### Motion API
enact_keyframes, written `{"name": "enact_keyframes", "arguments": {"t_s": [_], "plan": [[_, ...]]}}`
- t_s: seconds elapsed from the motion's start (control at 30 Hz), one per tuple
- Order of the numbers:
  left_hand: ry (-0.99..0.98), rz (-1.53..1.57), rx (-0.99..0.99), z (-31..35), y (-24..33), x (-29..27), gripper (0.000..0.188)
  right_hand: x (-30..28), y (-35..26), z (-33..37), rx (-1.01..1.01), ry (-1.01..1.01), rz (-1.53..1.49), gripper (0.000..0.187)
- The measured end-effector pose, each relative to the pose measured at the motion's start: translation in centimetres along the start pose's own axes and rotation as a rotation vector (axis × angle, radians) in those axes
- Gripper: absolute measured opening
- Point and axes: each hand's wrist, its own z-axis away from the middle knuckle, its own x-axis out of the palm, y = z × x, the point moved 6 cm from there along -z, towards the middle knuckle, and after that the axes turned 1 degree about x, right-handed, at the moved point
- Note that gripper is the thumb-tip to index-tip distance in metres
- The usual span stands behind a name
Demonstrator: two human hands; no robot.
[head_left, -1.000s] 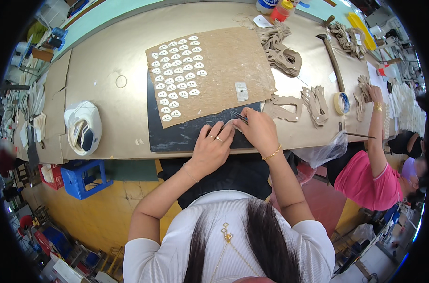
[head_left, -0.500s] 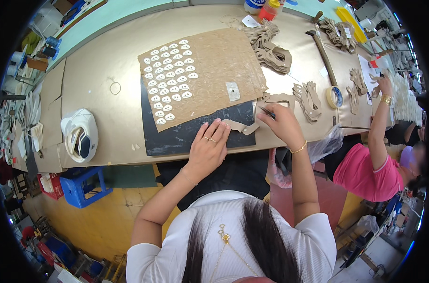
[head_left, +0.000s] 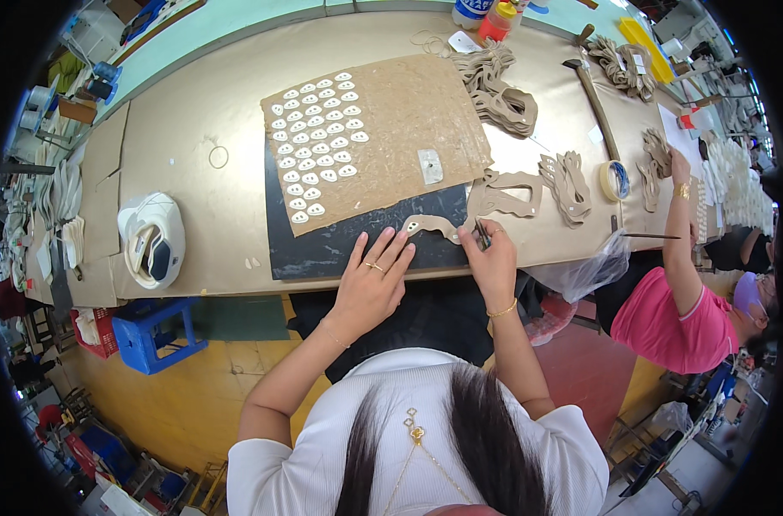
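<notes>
A curved tan shoe-upper piece (head_left: 437,224) lies along the front of a black board (head_left: 314,256). Its left end carries a white patch with dark holes. My left hand (head_left: 372,279) rests flat at the board's front edge, fingers stretched out, fingertips at that left end. By the piece's other end, my right hand (head_left: 496,268) is closed around a small dark metal tool (head_left: 482,234), perhaps tweezers; its shape is mostly hidden. Behind lies a brown sheet (head_left: 408,112) with rows of small white patches (head_left: 318,134) and a grey patch (head_left: 430,167).
More tan pieces (head_left: 566,189) lie to the right, with a bundle (head_left: 503,103) behind. Further right are a hammer (head_left: 593,103) and a tape roll (head_left: 613,180). A white shoe (head_left: 152,241) stands at left. A co-worker in pink (head_left: 673,318) reaches over the table at right.
My right hand has come nearer and slightly left, down to the right end of the tan piece. My left hand stays almost in place. The co-worker's arm has shifted left.
</notes>
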Motion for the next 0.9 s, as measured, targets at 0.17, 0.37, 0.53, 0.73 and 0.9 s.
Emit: {"name": "enact_keyframes", "arguments": {"t_s": [0.17, 0.37, 0.53, 0.73, 0.9], "plan": [[0.077, 0.062, 0.019, -0.8, 0.5, -0.4, 0.046, -0.4, 0.1, -0.8, -0.1, 0.071, -0.069, 0.025], [0.11, 0.07, 0.075, -3.3, 1.4, -0.9, 0.032, -0.2, -0.5, -1.2, -0.07, 0.029, -0.121, 0.025], [0.071, -0.014, 0.063, -4.6, 2.0, -0.7, 0.031, 0.0, -1.8, -2.2, -0.168, 0.055, -0.025, 0.025], [0.138, 0.518, -0.145, -4.1, -2.1, -1.1, 0.033, -1.5, -3.1, -2.9, -0.129, 0.006, -0.266, 0.025], [0.326, 0.552, -0.209, -4.1, -3.3, -2.1, 0.029, -6.5, -2.3, -3.8, 0.179, -0.037, -0.532, 0.028]]}}
